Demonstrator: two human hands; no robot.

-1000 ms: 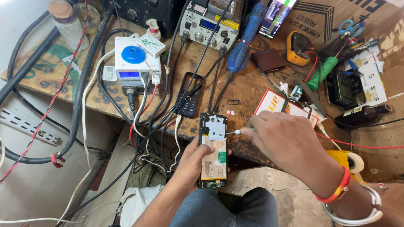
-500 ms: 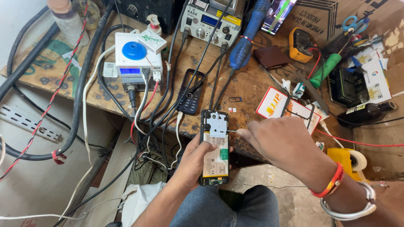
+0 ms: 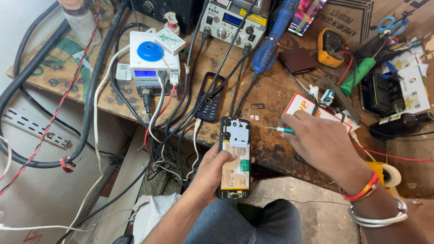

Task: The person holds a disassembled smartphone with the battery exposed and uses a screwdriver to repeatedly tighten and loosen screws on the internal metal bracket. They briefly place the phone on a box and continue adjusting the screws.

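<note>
The left hand (image 3: 212,174) reaches up from the lap, fingers wrapped round one opened phone (image 3: 235,158) held face-down at the wooden bench (image 3: 271,95) edge. The right hand (image 3: 323,144) hovers just beside it, fingers pinched shut on one thin screwdriver (image 3: 278,129), tip pointing toward the phone's top. One second, dark keypad phone (image 3: 209,97) lies on the bench above.

I see a small blue-lit screen (image 3: 145,73) on the front of the white box with the blue knob, at the worktop's (image 3: 271,95) left. A second blue screen (image 3: 231,19) sits on the grey station at the back edge. A brown cardboard box (image 3: 361,18) fills the far right corner. Near the right hand lies a red-and-white card package (image 3: 302,105). The opened phone carries a tan battery label (image 3: 235,169) with a green patch.
</note>
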